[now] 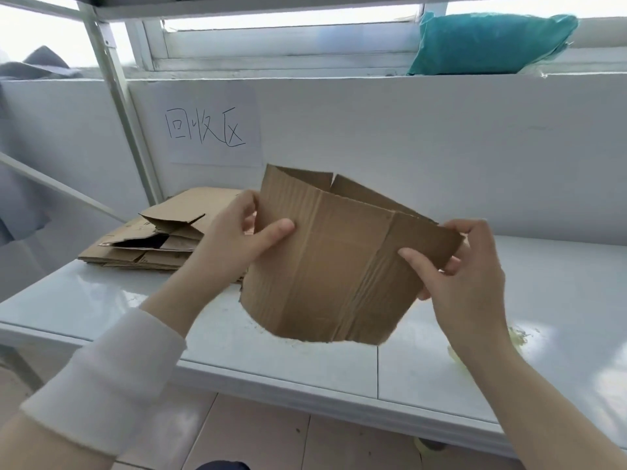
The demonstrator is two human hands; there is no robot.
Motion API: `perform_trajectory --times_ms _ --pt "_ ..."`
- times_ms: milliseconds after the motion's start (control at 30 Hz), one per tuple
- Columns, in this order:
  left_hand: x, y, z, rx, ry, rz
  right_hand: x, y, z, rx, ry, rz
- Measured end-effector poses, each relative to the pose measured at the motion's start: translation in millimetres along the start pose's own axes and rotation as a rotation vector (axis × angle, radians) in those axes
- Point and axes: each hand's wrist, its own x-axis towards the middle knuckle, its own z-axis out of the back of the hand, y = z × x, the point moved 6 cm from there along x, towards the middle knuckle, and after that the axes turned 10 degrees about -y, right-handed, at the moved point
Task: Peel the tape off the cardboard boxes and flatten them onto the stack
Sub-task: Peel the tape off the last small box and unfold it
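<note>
A brown cardboard box, unfolded with its flaps loose, hangs in the air above the white shelf. My left hand grips its left edge, thumb on the near face. My right hand pinches its right edge, thumb on the near face. No tape shows on the side facing me. A stack of flattened cardboard boxes lies on the shelf to the left and behind, partly hidden by my left hand.
A paper sign with handwritten characters hangs on the white wall behind. A teal bag rests on the window ledge. A metal rack post stands at the left. Crumpled yellowish tape scraps lie on the shelf at the right.
</note>
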Motion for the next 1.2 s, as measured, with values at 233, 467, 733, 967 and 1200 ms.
perform_trajectory --times_ms 233,467,733,967,1200 --pt "-9.1 90.7 -9.4 -0.007 -0.357 0.360 -34.8 -92.8 -37.1 -0.270 0.325 -0.416" --pt "-39.2 154.3 -85.9 0.698 0.290 0.129 -56.6 -150.2 -50.9 -0.882 0.442 -0.317" --pt "-39.0 187.2 -117.9 0.922 0.488 0.004 -78.5 -162.6 -86.0 -1.051 0.778 0.132" --pt "-12.6 201.3 -126.2 0.958 0.465 0.057 -89.2 -156.3 -73.7 -1.074 0.835 0.128" --pt "-39.7 187.9 -111.9 0.953 0.438 0.078 -97.4 -153.0 -62.1 -1.070 0.828 0.110"
